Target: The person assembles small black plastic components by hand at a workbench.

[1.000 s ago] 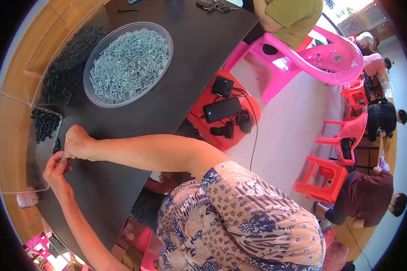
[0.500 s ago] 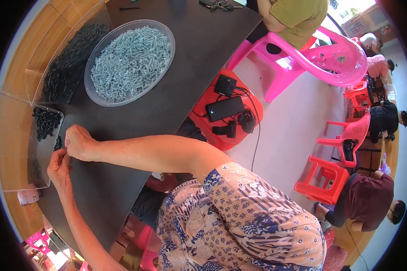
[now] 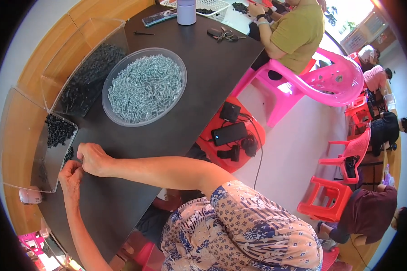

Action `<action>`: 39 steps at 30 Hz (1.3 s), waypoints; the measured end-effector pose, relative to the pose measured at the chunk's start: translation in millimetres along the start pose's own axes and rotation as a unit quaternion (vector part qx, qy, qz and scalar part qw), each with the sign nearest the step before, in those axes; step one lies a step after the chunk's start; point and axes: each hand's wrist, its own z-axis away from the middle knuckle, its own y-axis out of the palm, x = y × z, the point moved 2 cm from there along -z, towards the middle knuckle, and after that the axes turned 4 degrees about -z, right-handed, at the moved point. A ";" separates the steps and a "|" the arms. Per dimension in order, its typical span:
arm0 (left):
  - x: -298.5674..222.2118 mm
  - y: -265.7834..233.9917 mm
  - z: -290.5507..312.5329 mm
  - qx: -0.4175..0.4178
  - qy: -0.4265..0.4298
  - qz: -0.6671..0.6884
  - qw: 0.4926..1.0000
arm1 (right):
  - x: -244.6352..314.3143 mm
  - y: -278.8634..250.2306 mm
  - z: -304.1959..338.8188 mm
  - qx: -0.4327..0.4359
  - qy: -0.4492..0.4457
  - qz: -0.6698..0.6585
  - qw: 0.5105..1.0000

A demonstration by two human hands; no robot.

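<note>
My left hand (image 3: 71,178) and my right hand (image 3: 94,160) meet over the dark table, fingertips pinched together. Whatever lies between them is too small and hidden to make out. Right beside my hands is a clear box (image 3: 53,186) with small black pieces (image 3: 59,131) heaped in one end. Farther off, a large round clear tub (image 3: 105,100) is full of small shiny, silvery-green pieces (image 3: 145,88). To its left, a tall clear bin (image 3: 83,113) holds many black pieces (image 3: 83,86).
The dark table (image 3: 203,63) carries pliers (image 3: 224,35), a lavender bottle (image 3: 186,12) and a white basket (image 3: 215,10) at the far end. Beside it, a red stool (image 3: 253,131) bears a phone (image 3: 229,133) and cables. A co-worker in an olive shirt (image 3: 298,34) sits on a pink chair (image 3: 316,77).
The view has tilted so things sit lower in it, and the bottle, basket and co-worker's hands now show at the far end. My hands remain pinched together beside the clear box.
</note>
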 end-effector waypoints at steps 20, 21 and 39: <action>15.5 -4.8 14.3 -0.088 -0.101 0.313 0.940 | 15.4 -1.5 -35.7 0.075 -0.085 0.295 0.949; 15.7 -3.7 19.3 -0.092 -0.113 0.328 0.933 | 13.5 1.1 -38.3 0.080 -0.083 0.316 0.942; -1.6 20.0 74.9 -0.122 -0.131 0.465 0.867 | 34.8 -12.0 5.1 0.120 -0.054 0.127 0.983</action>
